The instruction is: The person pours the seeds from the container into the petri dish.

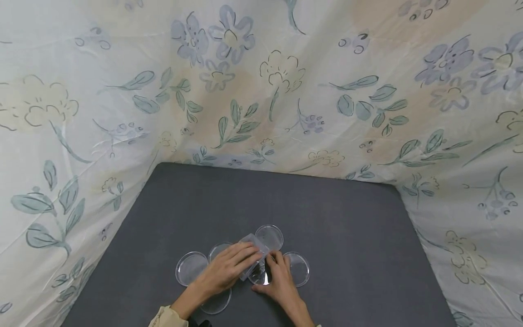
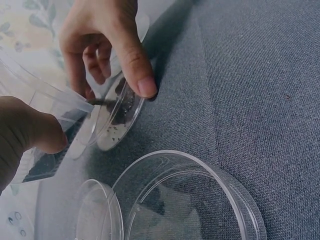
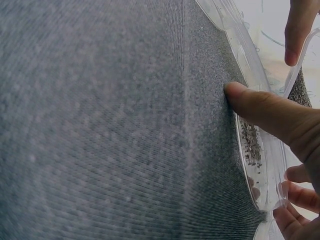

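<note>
My left hand (image 1: 226,269) grips a clear plastic box (image 1: 260,245) from above, holding it tilted. Dark, soil-like grains lie along the low side of the box (image 2: 47,162) in the left wrist view. Below the box's lower edge is a clear petri dish (image 1: 259,277) with dark grains scattered inside. Around the rim of that dish (image 2: 112,132) my right hand (image 1: 282,280) curls, its thumb (image 3: 250,100) at the near edge and the other fingers on the far side. Grains near the box's edge are partly blurred.
Several other clear petri dishes stand close around both hands: one behind (image 1: 269,234), one at the right (image 1: 301,269), one at the far left (image 1: 189,269) and one in front (image 1: 217,303). A grey cloth (image 1: 347,227) covers the table; floral curtains (image 1: 286,91) surround it.
</note>
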A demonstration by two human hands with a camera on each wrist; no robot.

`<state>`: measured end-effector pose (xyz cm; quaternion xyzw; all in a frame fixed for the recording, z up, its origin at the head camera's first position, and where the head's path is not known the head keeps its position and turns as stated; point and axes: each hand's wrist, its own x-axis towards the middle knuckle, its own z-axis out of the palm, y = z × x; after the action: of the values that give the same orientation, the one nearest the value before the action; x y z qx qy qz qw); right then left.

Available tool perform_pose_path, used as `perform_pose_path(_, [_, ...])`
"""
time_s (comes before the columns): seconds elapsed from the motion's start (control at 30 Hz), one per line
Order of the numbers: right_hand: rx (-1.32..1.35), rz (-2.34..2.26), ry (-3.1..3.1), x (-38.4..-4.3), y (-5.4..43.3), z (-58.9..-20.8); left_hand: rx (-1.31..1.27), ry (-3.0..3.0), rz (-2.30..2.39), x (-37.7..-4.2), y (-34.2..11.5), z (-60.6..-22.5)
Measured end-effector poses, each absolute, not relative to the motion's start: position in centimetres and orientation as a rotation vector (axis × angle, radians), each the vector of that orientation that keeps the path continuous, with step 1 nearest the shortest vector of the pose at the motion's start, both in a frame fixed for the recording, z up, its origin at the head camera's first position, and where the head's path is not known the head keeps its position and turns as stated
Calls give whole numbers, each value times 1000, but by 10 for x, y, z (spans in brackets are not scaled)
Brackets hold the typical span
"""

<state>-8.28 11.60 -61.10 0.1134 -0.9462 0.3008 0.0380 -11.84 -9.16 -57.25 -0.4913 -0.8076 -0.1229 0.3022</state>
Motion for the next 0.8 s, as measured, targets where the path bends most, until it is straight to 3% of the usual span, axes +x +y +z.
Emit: perform_pose_path(0.8, [369,958,-2890,-84,117,-611,-1316,-2118,-296,-120,-92,-569])
